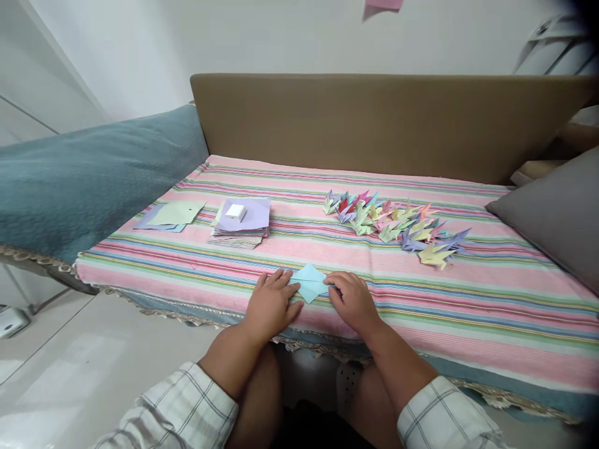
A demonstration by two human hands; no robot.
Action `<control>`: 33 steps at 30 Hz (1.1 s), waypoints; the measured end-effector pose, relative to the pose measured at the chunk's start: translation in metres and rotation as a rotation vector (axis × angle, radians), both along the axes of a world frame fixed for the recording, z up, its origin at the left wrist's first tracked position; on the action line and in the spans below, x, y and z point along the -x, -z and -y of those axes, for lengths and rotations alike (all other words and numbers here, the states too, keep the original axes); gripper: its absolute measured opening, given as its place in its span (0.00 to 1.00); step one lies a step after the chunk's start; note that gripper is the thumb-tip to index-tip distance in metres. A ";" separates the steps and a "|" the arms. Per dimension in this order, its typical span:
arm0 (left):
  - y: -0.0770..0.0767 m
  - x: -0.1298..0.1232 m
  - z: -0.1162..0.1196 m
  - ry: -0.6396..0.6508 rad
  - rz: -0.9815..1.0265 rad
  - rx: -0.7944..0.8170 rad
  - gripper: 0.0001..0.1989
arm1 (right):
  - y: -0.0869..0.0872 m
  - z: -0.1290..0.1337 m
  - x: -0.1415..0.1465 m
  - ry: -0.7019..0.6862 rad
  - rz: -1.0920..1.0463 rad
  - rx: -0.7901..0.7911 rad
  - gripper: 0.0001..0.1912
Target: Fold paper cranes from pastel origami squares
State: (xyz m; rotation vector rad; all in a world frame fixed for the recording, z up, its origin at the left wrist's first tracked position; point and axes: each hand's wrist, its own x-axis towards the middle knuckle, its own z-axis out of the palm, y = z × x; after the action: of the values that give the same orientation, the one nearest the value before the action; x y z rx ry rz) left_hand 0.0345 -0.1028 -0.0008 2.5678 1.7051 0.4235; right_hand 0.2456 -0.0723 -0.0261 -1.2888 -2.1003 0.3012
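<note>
A light blue piece of folded origami paper (309, 282) lies flat on the striped cloth before me, diamond-shaped with creases across its middle. My left hand (272, 303) rests palm down at its left corner, fingers spread and the fingertips touching the paper. At the right corner, my right hand (354, 300) has its thumb and index finger curled together on the paper's tip. The corners under my fingers are partly hidden.
Several folded paper cranes (393, 223) stand grouped at the right. Left of centre, a stack of paper squares (241, 227) carries a small white box (236, 213). Loose paper sheets (174, 213) lie farther left. A grey cushion (555, 212) and a brown backrest (355, 125) border the seat.
</note>
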 end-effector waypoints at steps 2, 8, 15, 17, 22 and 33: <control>0.000 0.003 -0.003 -0.031 0.017 -0.021 0.15 | 0.000 0.000 0.000 0.001 0.002 -0.001 0.13; -0.001 0.004 -0.007 -0.051 0.115 -0.131 0.21 | 0.003 0.000 0.002 0.002 0.066 -0.052 0.16; -0.003 -0.007 -0.012 0.258 -0.010 -0.055 0.24 | 0.003 0.000 0.002 0.000 0.120 -0.076 0.16; -0.001 -0.007 -0.016 0.274 -0.014 -0.046 0.21 | 0.001 0.001 0.002 -0.009 0.123 -0.066 0.14; 0.005 -0.005 -0.021 0.311 -0.029 -0.083 0.23 | 0.000 0.003 0.001 -0.053 0.138 -0.075 0.21; 0.000 -0.008 -0.026 0.227 0.037 -0.147 0.12 | -0.004 0.004 0.005 -0.026 0.145 -0.122 0.22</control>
State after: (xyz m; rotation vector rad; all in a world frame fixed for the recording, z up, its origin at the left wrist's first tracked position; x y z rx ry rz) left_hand 0.0427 -0.0765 -0.0010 2.7942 1.3981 0.6003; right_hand 0.2408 -0.0765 -0.0220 -1.2445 -2.2205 0.0908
